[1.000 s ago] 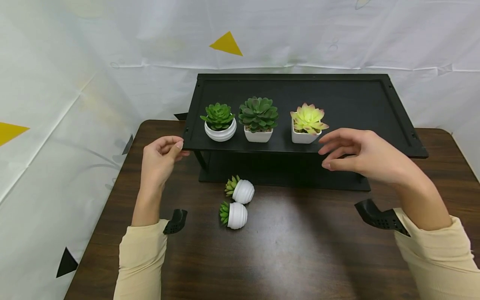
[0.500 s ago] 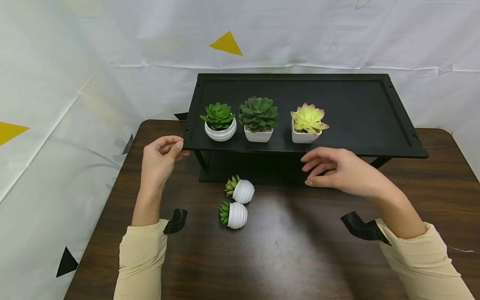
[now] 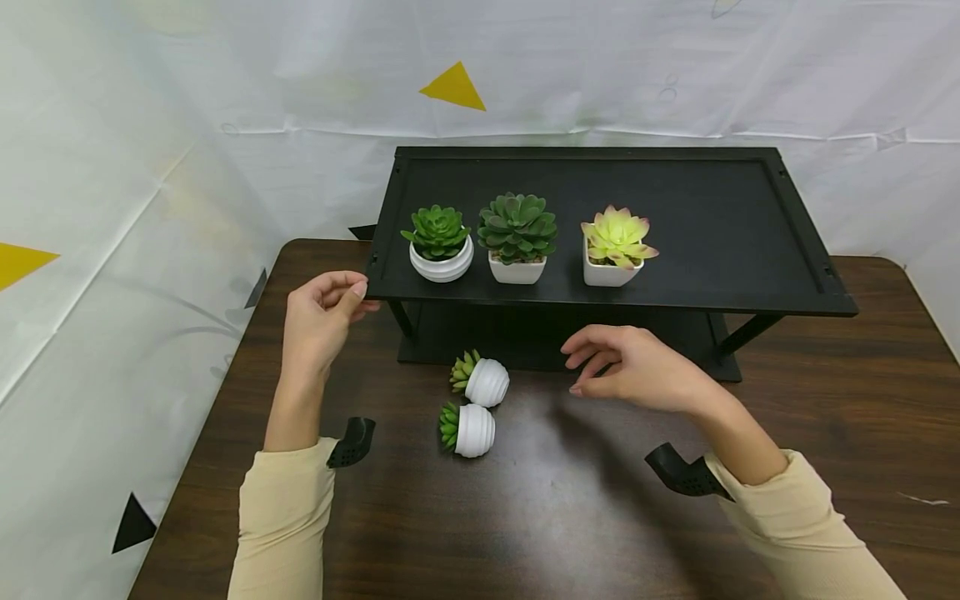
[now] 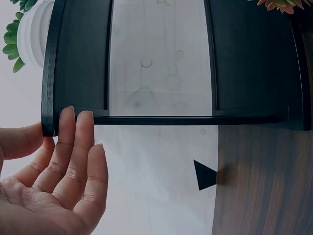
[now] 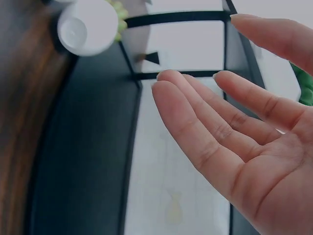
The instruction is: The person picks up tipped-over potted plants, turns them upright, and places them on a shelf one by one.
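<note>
My left hand (image 3: pixel 321 321) pinches the front left corner of a two-tier black shelf (image 3: pixel 712 229), thumb on top and fingers underneath. In the left wrist view the fingertips (image 4: pixel 84 120) lie against the upper board. My right hand (image 3: pixel 630 367) hovers in front of the shelf, holding nothing, with fingers slightly bent and the thumb apart. To its left, two small succulents in white ribbed pots lie on their sides: an upper pot (image 3: pixel 487 383) and a lower pot (image 3: pixel 476 432). The right wrist view shows the base of one white pot (image 5: pixel 100 24) beyond the fingertips.
On the top board stand a green succulent in a round pot (image 3: pixel 441 270), a dark green one in a square pot (image 3: pixel 517 272) and a yellow-green one in a square pot (image 3: pixel 606 275). A brown wooden table (image 3: pixel 540 533) carries everything, with white sheeting (image 3: pixel 600 75) behind.
My right hand has moved left and down, from beside the yellow-green succulent to in front of the shelf, towards the fallen pots. The left hand stays at the shelf corner.
</note>
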### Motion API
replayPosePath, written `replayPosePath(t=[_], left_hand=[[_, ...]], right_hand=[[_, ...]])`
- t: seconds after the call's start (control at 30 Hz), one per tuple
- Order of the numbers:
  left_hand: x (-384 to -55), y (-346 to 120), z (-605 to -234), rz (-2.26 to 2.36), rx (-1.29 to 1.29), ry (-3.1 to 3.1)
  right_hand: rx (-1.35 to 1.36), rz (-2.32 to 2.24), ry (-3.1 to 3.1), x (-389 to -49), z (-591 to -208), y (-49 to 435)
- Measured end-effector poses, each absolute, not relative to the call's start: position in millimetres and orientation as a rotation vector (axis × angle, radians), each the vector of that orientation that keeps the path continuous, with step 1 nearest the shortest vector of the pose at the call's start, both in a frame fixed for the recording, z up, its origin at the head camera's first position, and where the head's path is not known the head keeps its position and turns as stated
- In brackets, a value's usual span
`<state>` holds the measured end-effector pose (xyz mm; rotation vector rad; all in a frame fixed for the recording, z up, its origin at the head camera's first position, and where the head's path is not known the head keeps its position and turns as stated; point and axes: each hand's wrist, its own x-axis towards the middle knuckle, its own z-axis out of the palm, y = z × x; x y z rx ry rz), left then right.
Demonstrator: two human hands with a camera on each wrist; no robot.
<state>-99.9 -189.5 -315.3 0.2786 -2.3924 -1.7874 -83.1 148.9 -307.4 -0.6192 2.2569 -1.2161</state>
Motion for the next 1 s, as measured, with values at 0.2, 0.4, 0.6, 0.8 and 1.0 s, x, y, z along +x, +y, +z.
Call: replayPosePath(t=[0.2, 0.4, 0.6, 0.8, 1.0], left_hand=[[-100, -189, -316, -1.784, 0.286, -2.394], [-99, -189, -315, -1.787, 0.297, -2.396], [-99, -189, -315, -1.795, 0.289, -2.391], [-100, -189, -315, -1.809, 0.280, -2.384], [-100, -189, -315, -1.809, 0.281, -2.384]], right_hand=[[-0.679, -1.207, 2.234, -80, -322, 135], [-0.735, -1.215, 2.231, -79, -334, 125], [-0.734, -1.207, 2.238, -78, -344, 116], [-0.763, -1.190, 2.256, -77, -351, 107], [-0.809, -1.180, 2.262, -74, -360, 97]])
